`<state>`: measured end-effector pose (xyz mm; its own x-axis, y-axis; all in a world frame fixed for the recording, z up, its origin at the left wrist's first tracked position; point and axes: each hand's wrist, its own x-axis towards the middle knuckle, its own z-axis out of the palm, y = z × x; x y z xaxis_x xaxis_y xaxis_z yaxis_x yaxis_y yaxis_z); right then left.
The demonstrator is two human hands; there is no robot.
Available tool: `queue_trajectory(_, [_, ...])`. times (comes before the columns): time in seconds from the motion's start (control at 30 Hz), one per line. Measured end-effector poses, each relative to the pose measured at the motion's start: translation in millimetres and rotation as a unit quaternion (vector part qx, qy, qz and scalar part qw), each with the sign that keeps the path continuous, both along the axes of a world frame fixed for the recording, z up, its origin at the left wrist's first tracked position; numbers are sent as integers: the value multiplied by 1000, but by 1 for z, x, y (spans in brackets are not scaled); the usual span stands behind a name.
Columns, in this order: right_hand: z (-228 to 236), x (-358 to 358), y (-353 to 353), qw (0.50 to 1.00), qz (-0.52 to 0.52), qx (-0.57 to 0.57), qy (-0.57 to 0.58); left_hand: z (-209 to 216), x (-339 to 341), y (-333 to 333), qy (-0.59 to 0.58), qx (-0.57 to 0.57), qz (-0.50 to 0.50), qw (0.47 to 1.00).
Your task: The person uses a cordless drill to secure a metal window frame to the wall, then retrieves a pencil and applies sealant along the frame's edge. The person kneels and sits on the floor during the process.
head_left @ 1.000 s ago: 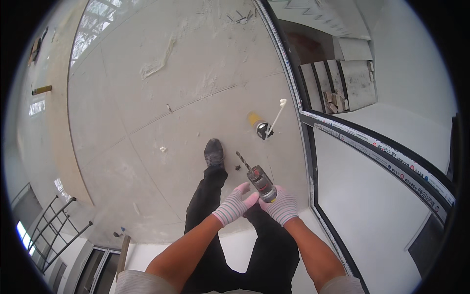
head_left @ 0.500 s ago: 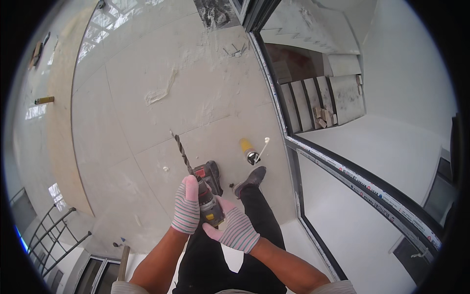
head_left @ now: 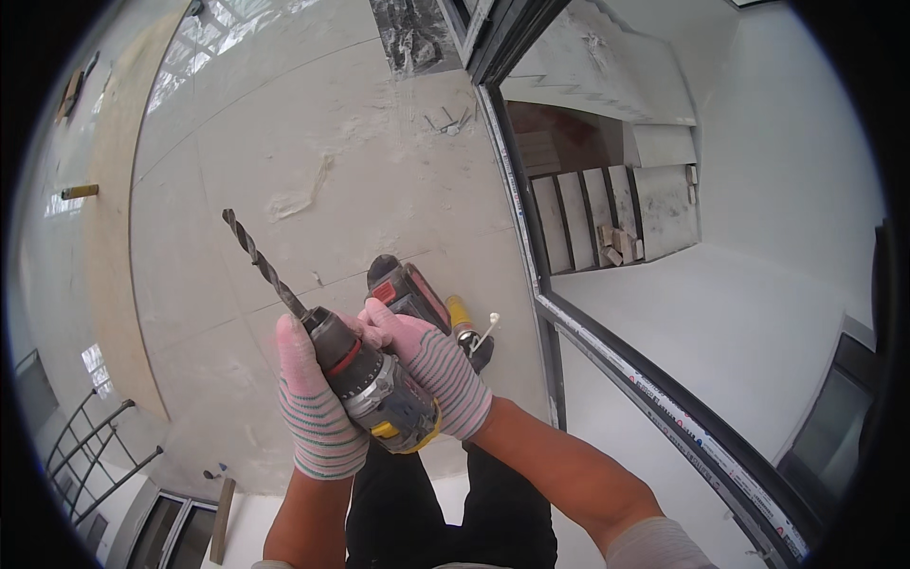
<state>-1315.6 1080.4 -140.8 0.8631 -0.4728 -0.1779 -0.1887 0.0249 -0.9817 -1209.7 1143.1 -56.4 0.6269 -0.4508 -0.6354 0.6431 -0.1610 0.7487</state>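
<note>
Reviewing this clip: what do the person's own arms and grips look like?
The left grip and right grip wear matching gloves: pink in front, pale with thin greyish stripes behind. The forearms are bare; a pale grey sleeve ends near the right elbow.

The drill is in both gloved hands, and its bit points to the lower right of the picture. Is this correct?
Not quite: in the head view, the bit points to the upper left of the picture, not the lower right. The drill is indeed in both gloved hands, left hand and right hand.
</note>
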Motion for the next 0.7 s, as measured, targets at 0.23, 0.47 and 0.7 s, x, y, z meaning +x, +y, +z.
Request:
queue_trajectory(0.23, [-30, 34, -95, 877, -212, 431, 2, -87, 51, -67, 11, -71, -107, 992])
queue_trajectory(0.47, [-83, -38, -198, 909, -313, 255, 103, -268, 47, 3, 166, 134, -52, 976])
queue_trajectory(0.7, [-175, -130, -240, 858, -422, 57, 287, -349, -15, 70, 229, 274, 16, 934])
